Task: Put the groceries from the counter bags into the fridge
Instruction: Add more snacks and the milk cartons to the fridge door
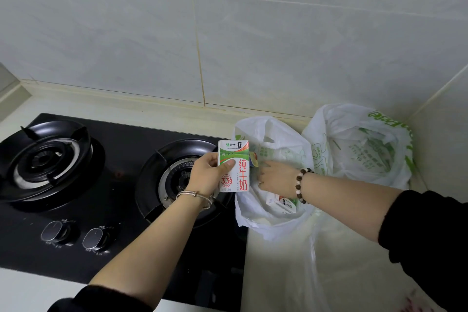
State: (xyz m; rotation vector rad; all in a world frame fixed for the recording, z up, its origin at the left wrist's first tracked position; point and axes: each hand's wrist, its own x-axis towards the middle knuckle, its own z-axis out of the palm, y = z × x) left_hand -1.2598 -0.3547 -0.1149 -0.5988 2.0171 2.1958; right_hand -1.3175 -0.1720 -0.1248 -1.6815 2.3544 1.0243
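Note:
My left hand (206, 175) grips a small white, green and red milk carton (234, 166) upright above the right burner, beside the near plastic bag (276, 225). My right hand (276, 178) reaches into that bag's mouth; its fingertips are hidden behind the carton, next to a small blue and yellow item (254, 159). Another milk carton (285, 204) lies inside the bag below my wrist. A second white bag with green print (362, 149) stands in the corner to the right.
A black two-burner gas hob (101, 185) with two knobs (73, 234) fills the counter's left side. The pale counter (354, 273) runs forward on the right. Tiled walls (228, 33) close off the back and the right corner.

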